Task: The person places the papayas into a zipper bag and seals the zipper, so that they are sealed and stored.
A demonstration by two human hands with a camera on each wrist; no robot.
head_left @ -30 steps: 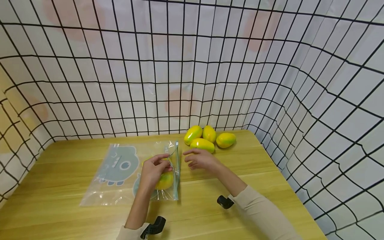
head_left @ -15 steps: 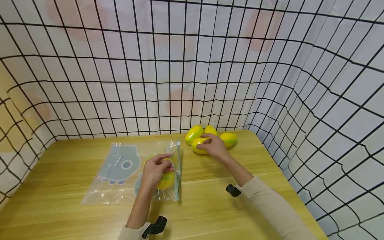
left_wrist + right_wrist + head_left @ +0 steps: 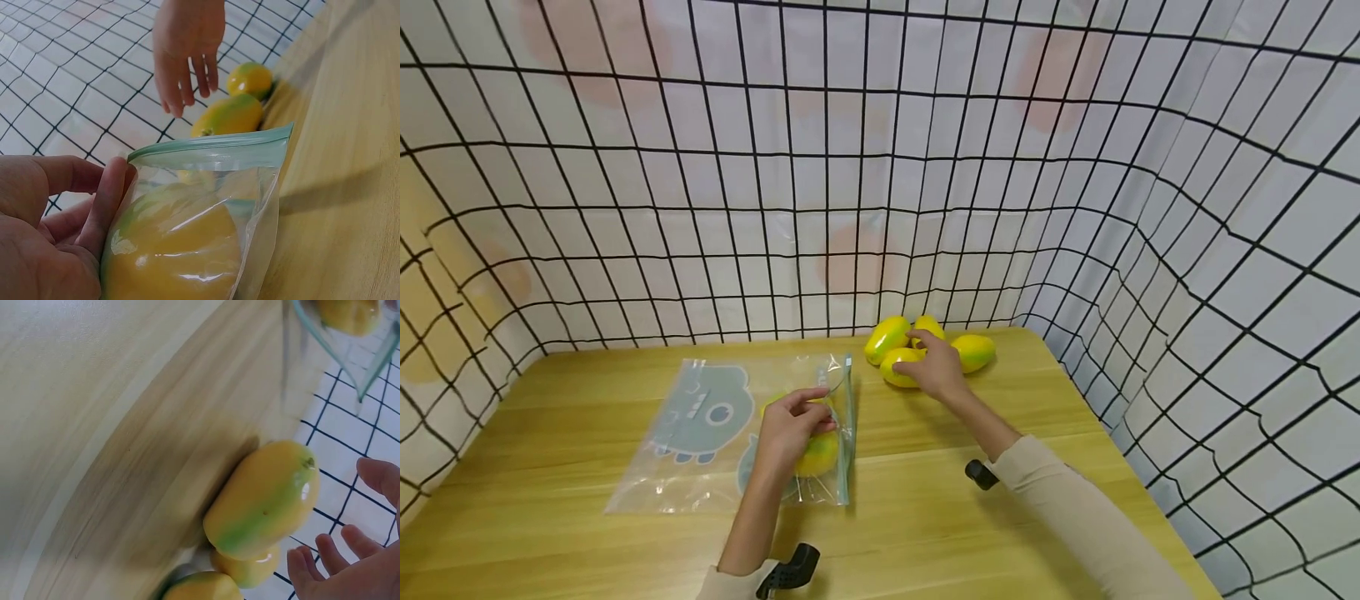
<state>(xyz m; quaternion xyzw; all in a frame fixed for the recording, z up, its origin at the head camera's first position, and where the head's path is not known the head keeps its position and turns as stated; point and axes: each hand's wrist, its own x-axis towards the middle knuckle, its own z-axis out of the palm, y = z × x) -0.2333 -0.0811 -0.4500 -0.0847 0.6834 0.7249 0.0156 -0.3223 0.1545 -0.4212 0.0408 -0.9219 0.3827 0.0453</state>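
A clear zip bag (image 3: 703,417) with a blue-grey cartoon print lies on the table, its zip edge to the right. My left hand (image 3: 786,435) pinches the bag's upper layer near the opening. Inside the bag is at least one yellow-green mango (image 3: 175,244), seen through the plastic. Over the mango cluster at the back, my right hand (image 3: 938,367) hovers with loosely spread fingers. Just below it sits the front mango (image 3: 899,367); the right wrist view shows a gap between the fingers and the closest mango (image 3: 265,500).
Beside the right hand are more mangoes: one at the left (image 3: 887,337), one behind (image 3: 928,325) and one at the right (image 3: 976,353). A black grid-patterned white sheet (image 3: 760,233) rises along the back and sides of the wooden table (image 3: 910,517).
My right hand has moved from beside the bag opening, right and back to above the mangoes, then stayed about there. The left hand keeps its hold on the bag.
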